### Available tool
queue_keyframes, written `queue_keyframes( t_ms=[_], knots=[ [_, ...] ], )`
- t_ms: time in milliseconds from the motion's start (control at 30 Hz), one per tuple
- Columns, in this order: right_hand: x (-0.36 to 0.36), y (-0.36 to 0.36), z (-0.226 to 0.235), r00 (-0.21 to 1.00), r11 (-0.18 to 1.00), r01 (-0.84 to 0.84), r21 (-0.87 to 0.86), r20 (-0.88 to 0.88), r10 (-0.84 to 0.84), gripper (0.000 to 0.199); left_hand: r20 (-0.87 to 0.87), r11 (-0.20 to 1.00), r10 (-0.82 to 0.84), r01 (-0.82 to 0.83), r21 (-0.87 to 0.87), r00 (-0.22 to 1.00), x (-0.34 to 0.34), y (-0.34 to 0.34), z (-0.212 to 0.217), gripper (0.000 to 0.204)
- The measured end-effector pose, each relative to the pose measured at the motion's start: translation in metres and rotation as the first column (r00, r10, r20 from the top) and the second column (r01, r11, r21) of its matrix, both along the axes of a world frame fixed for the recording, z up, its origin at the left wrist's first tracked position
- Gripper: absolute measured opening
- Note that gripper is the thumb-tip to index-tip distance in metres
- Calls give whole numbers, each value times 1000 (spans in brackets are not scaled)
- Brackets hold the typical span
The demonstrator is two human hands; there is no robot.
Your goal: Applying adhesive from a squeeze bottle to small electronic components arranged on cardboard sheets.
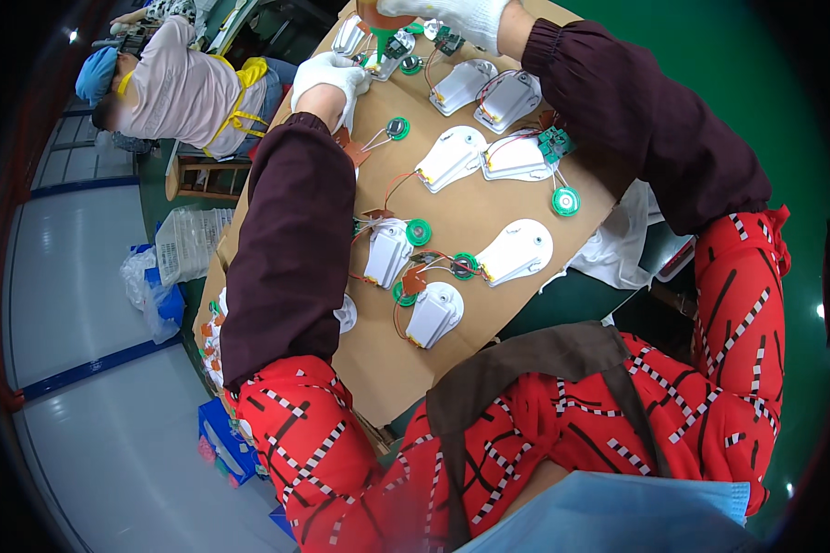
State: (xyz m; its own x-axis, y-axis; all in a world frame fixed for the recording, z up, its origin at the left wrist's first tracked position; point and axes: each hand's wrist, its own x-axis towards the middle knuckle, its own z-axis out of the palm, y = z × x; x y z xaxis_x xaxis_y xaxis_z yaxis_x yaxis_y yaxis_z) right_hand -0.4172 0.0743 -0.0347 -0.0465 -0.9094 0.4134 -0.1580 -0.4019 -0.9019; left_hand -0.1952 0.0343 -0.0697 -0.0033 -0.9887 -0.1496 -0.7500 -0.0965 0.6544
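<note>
Two gloved hands at the far end of the cardboard-covered bench (387, 369): right hand (452, 17) gripping a green-nozzled bottle (378, 28) over a white housing (387, 57); left hand (330, 78) pressed beside it, grip unclear. Eight wired housings nearer.

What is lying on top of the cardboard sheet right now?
On the cardboard sheet lie white plastic housings wired to green round speakers and small circuit boards. The left forearm covers the sheet's left edge, hiding whatever lies beneath it.

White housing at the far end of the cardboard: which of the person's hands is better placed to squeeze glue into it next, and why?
Probably the right hand: it grips the green-tipped bottle with the nozzle down over the white housing, while the left hand rests beside it.
</note>
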Motion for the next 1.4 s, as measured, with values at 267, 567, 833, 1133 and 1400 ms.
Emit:
queue_keyframes(
  t_ms=[267, 567, 833, 1133, 1400],
  knots=[
    [4, 2, -4, 987, 997, -74, -2, 143, 74, 64, -170, 999, 48, -49, 1, 984, 12, -10, -10, 17],
    [-27, 21, 20, 648, 836, -530, -142, 569, 507, 23, -35, 998, 54, -55, -21, 998, 27, -2, -5, 34],
    [-137, 52, 58, 734, 925, -361, -117, 577, 359, 31, 460, 931, -331, 364, 18, 824, 5, 2, 46, 42],
    [-138, 33, 64, 681, 897, -423, -127, 609, 407, 33, 777, 976, -90, 212, -56, 623, -2, -64, 41, 28],
    [-87, -9, 58, 834, 921, -384, 58, 449, 320, 35, 824, 983, -48, 171, -60, 565, 15, -98, 16, 31]
  ],
)
